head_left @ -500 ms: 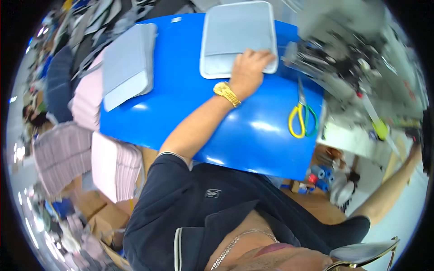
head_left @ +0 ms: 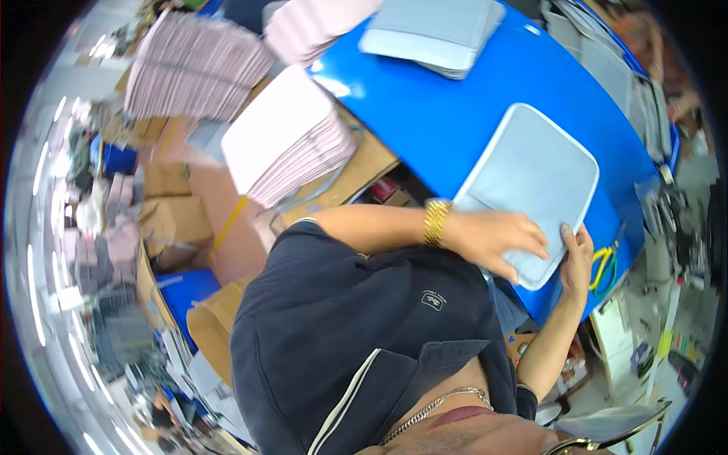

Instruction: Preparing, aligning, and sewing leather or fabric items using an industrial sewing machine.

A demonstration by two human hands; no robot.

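Observation:
A light grey flat padded panel with rounded corners, pale edge binding and a pocket seam (head_left: 535, 163) lies aslant on the blue table. My left hand (head_left: 497, 239), below a gold watch band, rests on its near end with fingers stretched out over the surface. At the panel's right edge, my right hand (head_left: 578, 262) grips the border, thumb on top; its other fingers are partly hidden. Just right of that hand lie scissors with yellow and green handles (head_left: 604, 269).
A stack of grey panels (head_left: 432, 34) sits at the table's far side. Pink panel stacks (head_left: 292, 136) stand left of the blue table (head_left: 425, 114). Sewing machinery (head_left: 679, 235) borders the right side, and cardboard boxes (head_left: 174, 227) are on the floor at left.
The view has swung leftward. The panel has come nearer to my body. My right hand has moved from the far right side to the panel's edge; my left hand still lies on it.

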